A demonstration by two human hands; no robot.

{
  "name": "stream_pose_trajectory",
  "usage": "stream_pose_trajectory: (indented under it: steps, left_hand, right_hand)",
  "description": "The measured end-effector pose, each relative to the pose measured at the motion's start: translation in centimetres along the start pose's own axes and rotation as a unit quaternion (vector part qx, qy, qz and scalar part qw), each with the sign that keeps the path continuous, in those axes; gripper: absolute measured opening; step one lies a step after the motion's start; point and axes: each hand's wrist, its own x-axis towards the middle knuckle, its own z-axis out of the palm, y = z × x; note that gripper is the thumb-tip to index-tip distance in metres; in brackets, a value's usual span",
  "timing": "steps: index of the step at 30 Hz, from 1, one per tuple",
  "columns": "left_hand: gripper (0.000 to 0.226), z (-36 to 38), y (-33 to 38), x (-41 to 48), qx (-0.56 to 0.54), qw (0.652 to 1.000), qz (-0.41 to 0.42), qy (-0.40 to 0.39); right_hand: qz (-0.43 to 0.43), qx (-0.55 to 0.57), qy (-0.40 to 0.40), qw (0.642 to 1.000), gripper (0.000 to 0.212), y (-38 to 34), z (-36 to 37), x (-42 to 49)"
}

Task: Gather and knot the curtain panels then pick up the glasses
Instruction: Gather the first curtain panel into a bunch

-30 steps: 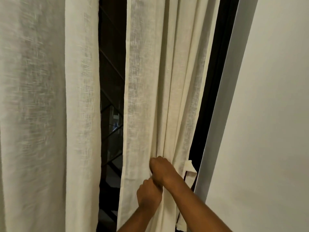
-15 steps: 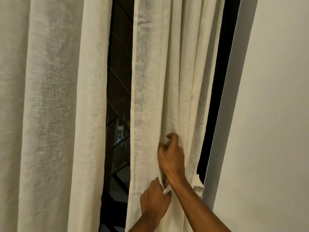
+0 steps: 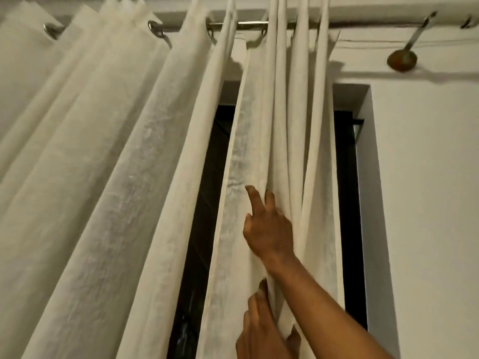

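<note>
The right curtain panel (image 3: 261,125), cream linen, hangs bunched in folds from the rod (image 3: 248,24). My right hand (image 3: 267,229) lies high on these folds, index and middle fingers stretched upward on the cloth, its other fingers hidden behind a fold. Below it, my left hand (image 3: 261,327) grips the gathered cloth between thumb and fingers at the bottom edge of the view. The left curtain panel (image 3: 103,177) hangs spread out and untouched. No glasses are in view.
A dark window opening (image 3: 204,203) shows between the two panels and to the right of the bunched one. A white wall (image 3: 427,203) fills the right side. A metal rod bracket (image 3: 403,59) sticks out of the wall at the top right.
The view has tilted up to the curtain rod. My right hand has slid up the right panel and its fingers have straightened. My left hand still holds the folds lower down.
</note>
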Motion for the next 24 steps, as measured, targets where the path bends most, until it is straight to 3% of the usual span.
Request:
stream_pose_trajectory:
  steps: [2, 4, 13, 22, 24]
  left_hand:
    - [0.084, -0.2, 2.4, -1.7, 0.123, 0.973, 0.108, 0.16]
    - [0.099, -0.7, 4.8, -3.2, 0.126, 0.952, 0.176, 0.218]
    - [0.095, -5.5, 13.0, 0.9, 0.123, 0.919, 0.254, 0.274]
    - [0.089, -7.4, 17.3, 2.5, 0.146, 0.913, 0.254, 0.282]
    - [0.078, -7.3, 17.2, 2.6, 0.146, 0.921, 0.238, 0.272]
  right_hand:
    - [0.001, -0.024, -0.002, 1.0, 0.059, -0.1, -1.1, 3.4]
    - [0.01, -0.036, 0.005, 0.999, 0.058, -0.3, -2.4, 6.5]
    - [0.045, -0.034, -0.007, 0.998, 0.052, -0.9, -5.6, 14.0]
    - [0.041, -0.071, 0.009, 0.997, 0.039, 0.1, -6.1, 16.9]
    - [0.046, -0.078, 0.001, 0.996, 0.03, 0.3, -6.1, 16.9]
